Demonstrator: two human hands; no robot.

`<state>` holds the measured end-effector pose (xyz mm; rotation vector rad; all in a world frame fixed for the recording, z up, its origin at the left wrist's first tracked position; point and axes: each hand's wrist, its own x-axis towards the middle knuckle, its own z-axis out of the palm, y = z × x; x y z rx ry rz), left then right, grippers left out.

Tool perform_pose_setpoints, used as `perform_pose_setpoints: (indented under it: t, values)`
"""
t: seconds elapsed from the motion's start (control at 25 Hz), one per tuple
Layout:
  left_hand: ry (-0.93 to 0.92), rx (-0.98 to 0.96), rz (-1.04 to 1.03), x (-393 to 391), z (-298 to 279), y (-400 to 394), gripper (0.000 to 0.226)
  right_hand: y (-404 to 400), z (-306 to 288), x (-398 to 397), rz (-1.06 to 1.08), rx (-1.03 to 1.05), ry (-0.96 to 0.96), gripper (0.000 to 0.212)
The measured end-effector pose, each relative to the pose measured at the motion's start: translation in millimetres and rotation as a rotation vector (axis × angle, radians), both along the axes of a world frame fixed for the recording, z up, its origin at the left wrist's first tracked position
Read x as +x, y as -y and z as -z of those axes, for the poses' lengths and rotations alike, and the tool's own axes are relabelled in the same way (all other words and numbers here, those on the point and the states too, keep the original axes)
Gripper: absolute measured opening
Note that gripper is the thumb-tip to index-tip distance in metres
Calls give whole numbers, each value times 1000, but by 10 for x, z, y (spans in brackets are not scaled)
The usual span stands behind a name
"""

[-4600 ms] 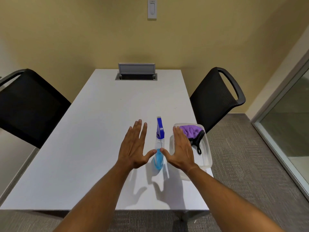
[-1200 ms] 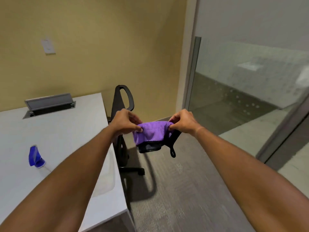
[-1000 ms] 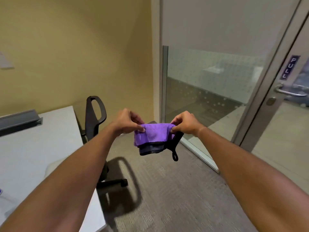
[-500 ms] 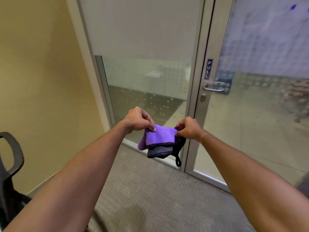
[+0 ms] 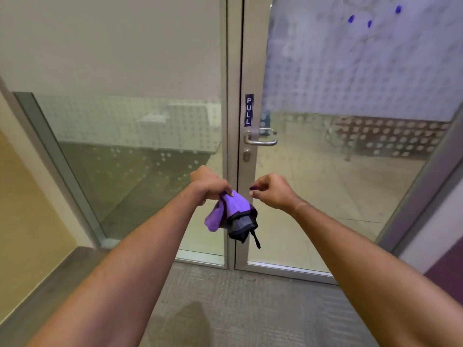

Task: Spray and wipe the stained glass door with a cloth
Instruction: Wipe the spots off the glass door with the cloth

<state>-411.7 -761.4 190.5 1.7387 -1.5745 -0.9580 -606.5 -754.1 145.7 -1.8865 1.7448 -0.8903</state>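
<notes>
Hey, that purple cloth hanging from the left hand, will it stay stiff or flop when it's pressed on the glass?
Probably floppy: the purple cloth droops in folds below the left hand. Likely light, since a pinch holds it. Its black loop may dangle.

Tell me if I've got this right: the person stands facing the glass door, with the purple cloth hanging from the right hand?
Not quite. In the head view the cloth hangs from the left hand; the right hand is curled beside it and seems to hold nothing. The person does face the glass door.
</notes>
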Motion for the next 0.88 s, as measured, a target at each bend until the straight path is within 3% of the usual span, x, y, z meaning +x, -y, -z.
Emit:
perform_pose_setpoints:
  t: [0.16, 0.28, 0.4, 0.6, 0.76, 0.88]
  values:
    - [-203, 66, -104, -535, 16, 438, 24, 264, -110, -315, 9, -35, 82, 2]
    - [-268, 87, -143, -927, 33, 761, 24, 478, -201, -646, -84, -21, 112, 10]
    - [-304, 87, -195, -1289, 36, 1055, 22, 702, -297, -990, -189, 28, -27, 28]
    - [-340, 73, -214, -1836, -54, 1433, 13, 1144, -482, -1488, -187, -62, -244, 4]
    - [-419, 39, -202, -2163, -143, 1728, 26, 1474, -635, -1869, -137, -144, -170, 8]
    - [-454, 33, -102, -2319, -206, 1874, 12, 1680, -775, -2134, -113, -208, -124, 12]
